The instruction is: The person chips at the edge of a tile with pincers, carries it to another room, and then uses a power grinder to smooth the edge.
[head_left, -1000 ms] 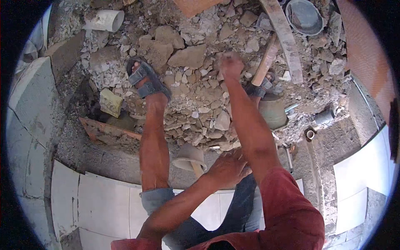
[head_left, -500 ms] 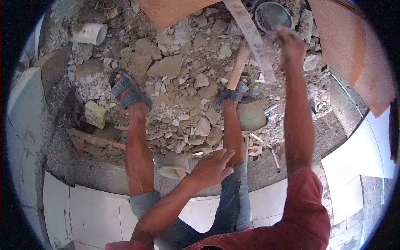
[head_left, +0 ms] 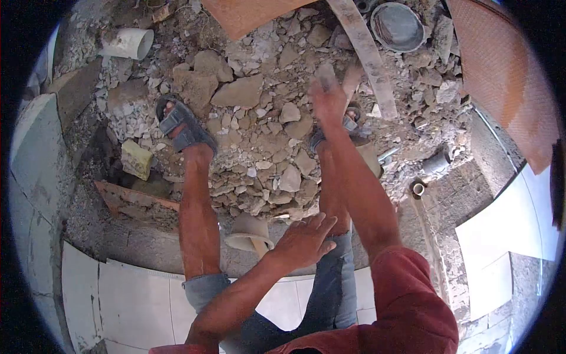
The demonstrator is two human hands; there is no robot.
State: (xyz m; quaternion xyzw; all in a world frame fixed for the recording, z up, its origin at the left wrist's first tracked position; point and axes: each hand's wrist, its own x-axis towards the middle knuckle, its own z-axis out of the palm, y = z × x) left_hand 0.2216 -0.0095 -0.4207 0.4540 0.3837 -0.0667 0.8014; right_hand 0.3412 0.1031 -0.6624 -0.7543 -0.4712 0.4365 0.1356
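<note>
Over the rubble (head_left: 256,127), near the sandal (head_left: 349,123) on my right foot, my right hand (head_left: 330,103) is blurred by motion with its fingers bent. A smeared grey piece (head_left: 325,73) shows at its fingertips; its kind cannot be made out. Right beside this hand is a blurred wooden handle (head_left: 352,79), its lower part hidden behind the hand and forearm. My left hand (head_left: 303,241) hovers by my right knee, palm down, fingers loosely apart, holding nothing. Just left of it sits a pale cup-shaped container (head_left: 247,233) with a wooden stick in it.
A long flat strip (head_left: 371,62) slants across the rubble, beside a round grey pan (head_left: 400,26). A white pipe piece (head_left: 131,43) lies back left, and another pipe (head_left: 418,189) front right. A yellowish block (head_left: 137,159) lies left. Brown sheets (head_left: 501,76) border the right.
My right hand has swung left from near the pan to beside the wooden handle, uncovering the pipe at front right. My left hand has barely shifted. The view has moved slightly.
</note>
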